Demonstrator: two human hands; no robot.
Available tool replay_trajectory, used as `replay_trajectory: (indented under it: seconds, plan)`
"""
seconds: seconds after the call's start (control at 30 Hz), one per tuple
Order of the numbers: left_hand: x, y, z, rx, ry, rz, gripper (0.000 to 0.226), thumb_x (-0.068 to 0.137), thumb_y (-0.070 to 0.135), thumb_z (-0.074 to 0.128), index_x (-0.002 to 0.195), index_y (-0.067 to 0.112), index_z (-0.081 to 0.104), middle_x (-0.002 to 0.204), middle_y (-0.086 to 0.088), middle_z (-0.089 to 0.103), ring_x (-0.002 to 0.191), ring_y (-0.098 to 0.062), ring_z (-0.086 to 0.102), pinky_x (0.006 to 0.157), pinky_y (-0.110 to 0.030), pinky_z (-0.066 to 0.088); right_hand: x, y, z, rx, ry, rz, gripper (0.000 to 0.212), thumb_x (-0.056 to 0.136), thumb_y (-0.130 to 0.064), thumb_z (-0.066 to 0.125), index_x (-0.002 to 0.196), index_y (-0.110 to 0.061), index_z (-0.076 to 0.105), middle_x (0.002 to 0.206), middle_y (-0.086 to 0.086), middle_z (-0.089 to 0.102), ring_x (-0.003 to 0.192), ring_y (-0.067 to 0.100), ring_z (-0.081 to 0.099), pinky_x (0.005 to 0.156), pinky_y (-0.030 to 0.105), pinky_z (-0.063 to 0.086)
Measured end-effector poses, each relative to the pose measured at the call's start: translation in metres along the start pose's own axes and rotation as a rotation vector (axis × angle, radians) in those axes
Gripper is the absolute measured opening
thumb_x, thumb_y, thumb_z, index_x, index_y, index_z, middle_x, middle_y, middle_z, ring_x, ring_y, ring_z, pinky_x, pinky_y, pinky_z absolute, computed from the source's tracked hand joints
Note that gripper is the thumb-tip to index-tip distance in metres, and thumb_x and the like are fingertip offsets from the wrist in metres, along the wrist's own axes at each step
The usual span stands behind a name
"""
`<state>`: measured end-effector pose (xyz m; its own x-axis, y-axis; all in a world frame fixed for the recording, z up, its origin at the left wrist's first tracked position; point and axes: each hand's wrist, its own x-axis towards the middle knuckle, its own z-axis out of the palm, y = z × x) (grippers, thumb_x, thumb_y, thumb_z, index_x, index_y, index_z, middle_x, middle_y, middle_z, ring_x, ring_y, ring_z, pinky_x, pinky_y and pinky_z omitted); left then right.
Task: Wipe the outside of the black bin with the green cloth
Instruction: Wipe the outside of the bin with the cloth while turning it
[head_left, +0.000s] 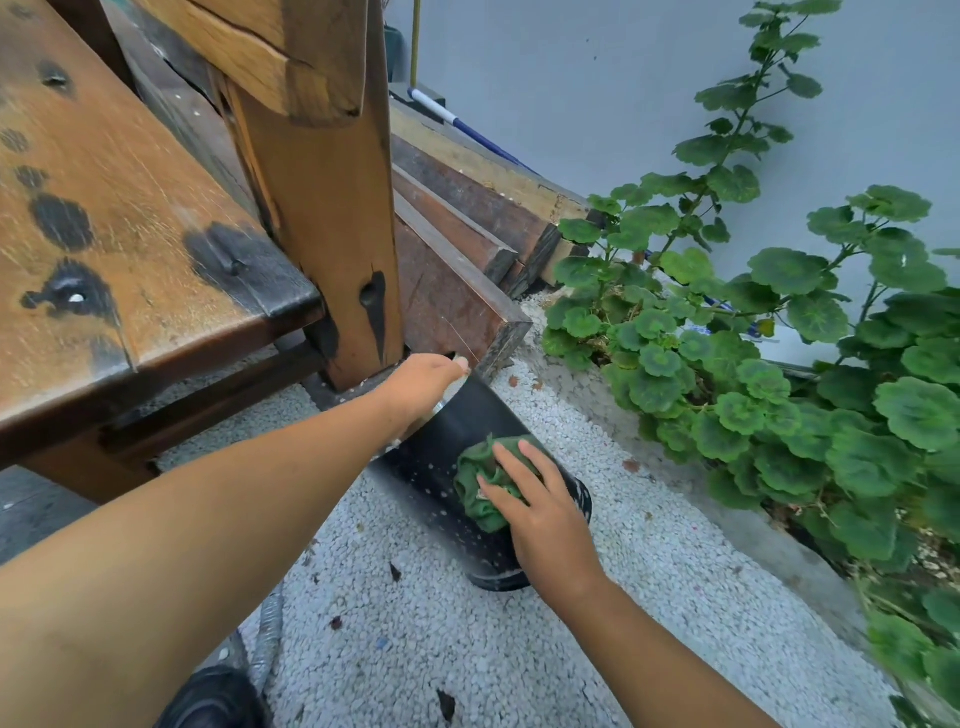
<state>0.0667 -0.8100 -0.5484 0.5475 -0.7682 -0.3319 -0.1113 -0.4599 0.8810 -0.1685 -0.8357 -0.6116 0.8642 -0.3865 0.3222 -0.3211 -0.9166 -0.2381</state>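
Your bin (452, 426) lies tilted on the gravel (467, 649), its long axis running far-left to near-right. Your left hand (423, 382) seems to grip its far end. Your right hand (540, 514) presses the cloth (472, 483) against its side with straight fingers.

The black bin (441, 467) lies tilted on pale gravel (467, 649), its dotted side turned upward. The left grip (423, 382) holds the bin's far rim, fingers curled over the edge. Nearer the viewer, the right grip (545, 514) presses a bunched green cloth (475, 483) flat against the bin's side, fingers spread over it. Just beyond the left grip stands a wooden post (332, 234), with a stained wooden bench (130, 208) to that grip's left and stacked planks (457, 291) behind it. To the right of the right grip, well apart, a leafy plant (779, 322) grows against a pale wall (597, 93)
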Motion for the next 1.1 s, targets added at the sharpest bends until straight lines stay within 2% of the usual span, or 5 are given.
replay_trajectory:
  seconds: [0.17,0.4,0.6,0.97,1.1]
  plan:
    - [-0.001,0.0,-0.002,-0.025,0.071,0.026,0.017,0.089,0.02,0.057,0.079,0.007,0.062,0.082,-0.005,0.051,0.078,-0.018,0.046,0.063,-0.028,0.038,-0.034,0.019,-0.003,-0.052,-0.145,0.114,0.066,0.06,0.006,0.09,0.118,-0.022,0.075,0.142,0.006,0.059,0.137,0.03,0.044,0.078,0.038,0.062]
    - [-0.021,-0.008,-0.005,0.322,0.041,0.197,0.034,0.094,0.028,0.049,0.066,0.017,0.033,0.065,-0.005,0.03,0.06,-0.018,0.031,0.061,-0.033,0.024,-0.065,0.033,-0.001,-0.072,-0.143,0.147,0.069,0.052,0.011,0.089,0.112,-0.022,0.078,0.136,0.007,0.063,0.134,0.029,0.042,0.087,0.038,0.058]
    - [-0.035,-0.023,-0.038,0.431,-0.12,0.142,0.04,0.097,0.035,0.053,0.067,0.017,0.036,0.062,0.002,0.033,0.055,-0.013,0.034,0.052,-0.025,0.032,-0.066,0.027,-0.008,-0.081,-0.139,0.174,0.068,0.056,0.014,0.085,0.114,-0.021,0.077,0.135,0.005,0.064,0.13,0.031,0.053,0.087,0.039,0.061]
    - [-0.045,0.015,0.005,0.507,-0.102,0.369,0.045,0.103,0.029,0.045,0.062,0.015,0.03,0.059,0.001,0.029,0.053,-0.015,0.028,0.054,-0.031,0.025,-0.013,-0.014,-0.039,0.585,0.257,0.574,0.043,0.096,0.0,0.059,0.128,-0.026,0.069,0.14,-0.012,0.056,0.133,0.006,0.049,0.115,0.037,0.04]
    - [-0.036,0.003,0.005,0.578,-0.137,0.265,0.045,0.102,0.025,0.048,0.06,0.013,0.036,0.058,-0.004,0.037,0.057,-0.02,0.033,0.055,-0.031,0.027,0.023,-0.029,-0.044,0.566,0.361,0.467,0.043,0.094,0.0,0.059,0.128,-0.023,0.069,0.136,-0.012,0.058,0.129,0.003,0.049,0.111,0.02,0.038]
